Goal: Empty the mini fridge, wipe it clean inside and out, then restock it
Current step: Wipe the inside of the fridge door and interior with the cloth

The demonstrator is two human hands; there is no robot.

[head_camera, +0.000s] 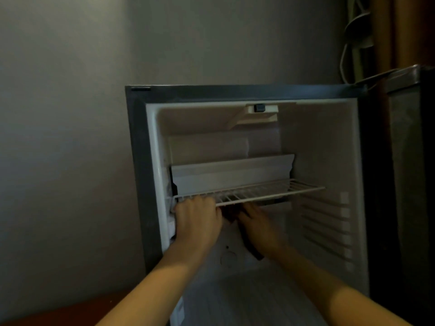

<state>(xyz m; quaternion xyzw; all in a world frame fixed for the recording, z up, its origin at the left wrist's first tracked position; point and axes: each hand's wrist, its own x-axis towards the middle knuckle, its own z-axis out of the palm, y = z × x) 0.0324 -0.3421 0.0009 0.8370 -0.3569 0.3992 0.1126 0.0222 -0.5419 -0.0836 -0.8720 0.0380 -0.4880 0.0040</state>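
The mini fridge [138,161] stands open, its white interior bare of food. A white wire shelf [270,190] sits at mid height, tilted, with its right end higher. My left hand [197,217] grips the shelf's front bar near its left end. Under the shelf, my right hand [256,222] reaches in, fingers toward a dark object [253,251] that I cannot identify; whether it holds it is unclear. A white tray [233,175] sits behind the shelf.
The fridge door [409,184] is swung open on the right. A grey wall [66,137] fills the left. Cords [350,55] hang behind the fridge at top right, beside a brown curtain [404,29]. Ribbed shelf rails [327,231] line the right inner wall.
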